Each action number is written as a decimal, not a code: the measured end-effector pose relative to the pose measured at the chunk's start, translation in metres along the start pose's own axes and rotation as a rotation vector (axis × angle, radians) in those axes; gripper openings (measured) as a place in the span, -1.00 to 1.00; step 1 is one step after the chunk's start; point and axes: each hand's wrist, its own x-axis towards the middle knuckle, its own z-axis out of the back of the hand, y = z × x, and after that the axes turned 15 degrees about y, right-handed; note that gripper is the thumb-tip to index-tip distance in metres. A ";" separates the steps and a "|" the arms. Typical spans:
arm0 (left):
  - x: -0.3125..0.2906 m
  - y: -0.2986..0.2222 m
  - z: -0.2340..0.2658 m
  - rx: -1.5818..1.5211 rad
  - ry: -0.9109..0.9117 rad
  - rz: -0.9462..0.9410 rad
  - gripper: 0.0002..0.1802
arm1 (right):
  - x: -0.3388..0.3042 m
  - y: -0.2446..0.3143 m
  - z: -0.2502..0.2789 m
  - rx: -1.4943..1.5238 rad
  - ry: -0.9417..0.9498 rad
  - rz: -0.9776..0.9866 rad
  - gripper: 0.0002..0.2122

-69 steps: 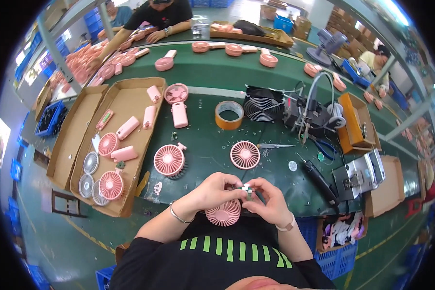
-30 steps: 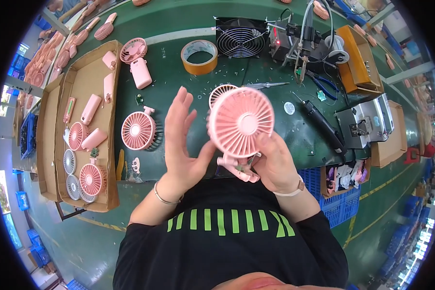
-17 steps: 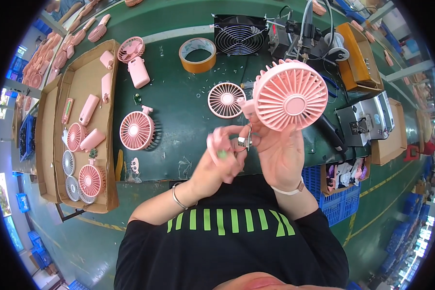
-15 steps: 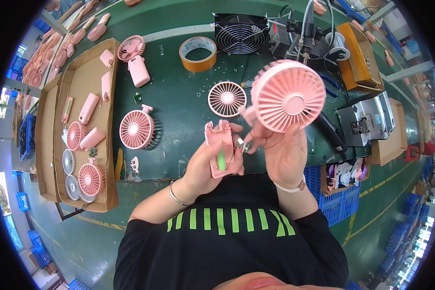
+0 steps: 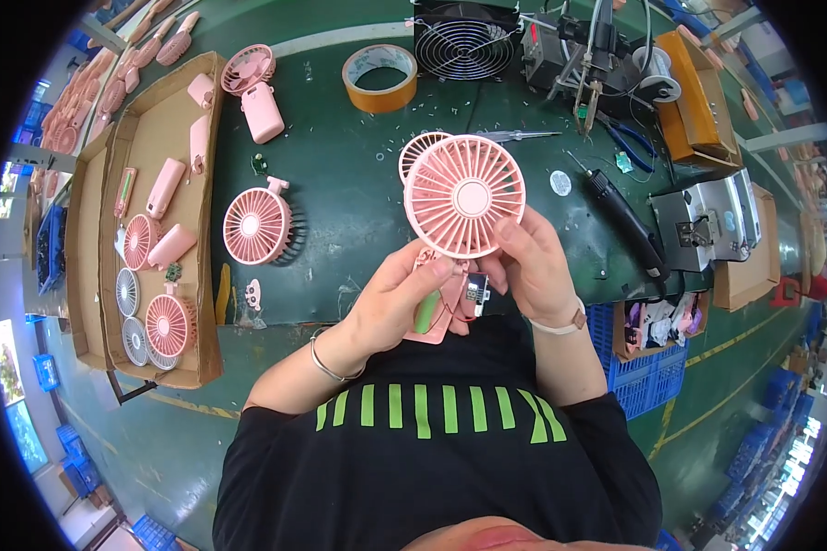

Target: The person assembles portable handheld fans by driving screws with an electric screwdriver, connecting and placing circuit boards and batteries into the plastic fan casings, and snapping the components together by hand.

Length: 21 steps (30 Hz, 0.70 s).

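Note:
My left hand (image 5: 395, 298) is closed on a pink handle shell (image 5: 431, 332) with a green battery (image 5: 425, 313) inside. My right hand (image 5: 535, 269) grips the rim of a round pink fan head (image 5: 466, 196), its grille facing up. The neck of the fan head meets the top of the shell, by my left thumb; whether it sits inside cannot be seen. A small circuit board (image 5: 476, 287) on thin wires hangs beside the shell, near my right fingers. Behind the fan head lies a loose pink grille (image 5: 417, 151), partly covered.
On the left, a cardboard tray (image 5: 213, 303) holds fan parts. Another fan head (image 5: 257, 225) and a small fan (image 5: 261, 106) lie beside it. A tape roll (image 5: 379, 99), black cooling fan (image 5: 465, 48), electric screwdriver (image 5: 627, 220), pliers (image 5: 630, 147) and soldering stand (image 5: 586, 101) occupy the far and right sides.
The fan head has moved left and down from the right, and its neck is now at the handle shell. Both hands have come closer together.

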 end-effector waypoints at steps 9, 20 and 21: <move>-0.001 -0.010 0.008 0.027 -0.085 0.018 -0.56 | -0.008 0.018 -0.006 -1.236 0.057 0.452 -0.67; -0.003 -0.006 0.004 -0.044 -0.166 0.027 -0.57 | -0.005 0.024 -0.009 -1.567 0.263 0.768 -0.71; -0.001 -0.009 0.001 -0.042 -0.168 0.025 -0.57 | -0.006 0.019 -0.011 -1.580 0.258 0.771 -0.70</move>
